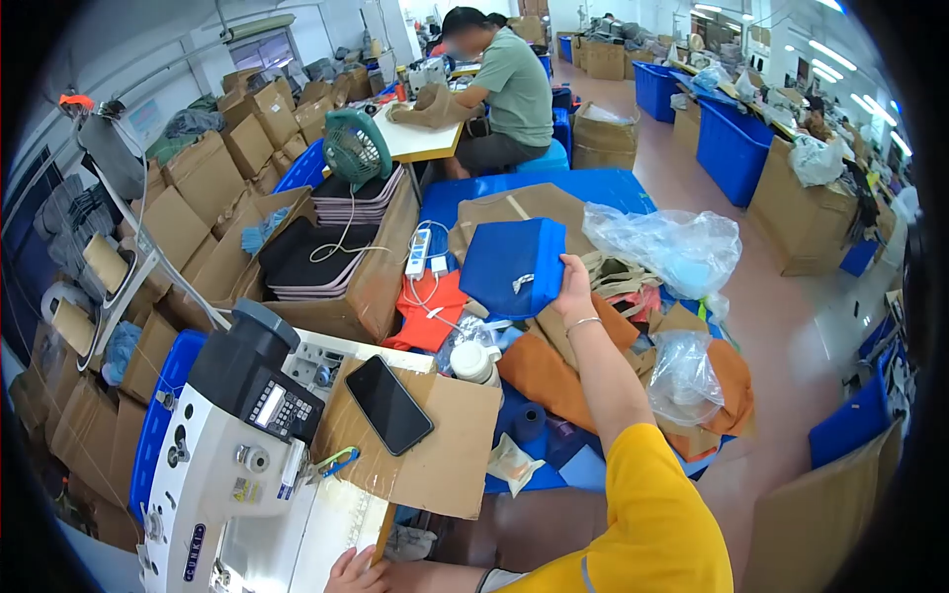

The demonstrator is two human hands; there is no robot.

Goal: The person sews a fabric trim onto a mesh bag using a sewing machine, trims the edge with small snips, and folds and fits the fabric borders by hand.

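My right hand [573,290], with a thin bracelet at the wrist, reaches forward over the heaped table. Its fingers are closed on the right side of a blue fabric pouch [506,259] with a small white print. The pouch is tilted above brown and orange fabric pieces [544,371]. My left hand [358,571] lies at the front edge of the white sewing machine table [341,519], fingers stretched out, partly cut off by the frame. To its left stands a white sewing machine [222,465] with a dark head and keypad.
A black phone [389,403] lies on a cardboard sheet [450,445]. Nearby are a white-lidded bottle [475,363], a thread cone [529,422], a power strip [418,253] and clear plastic bags [672,242]. Beyond, a green fan [356,148] stands near a seated person [514,94].
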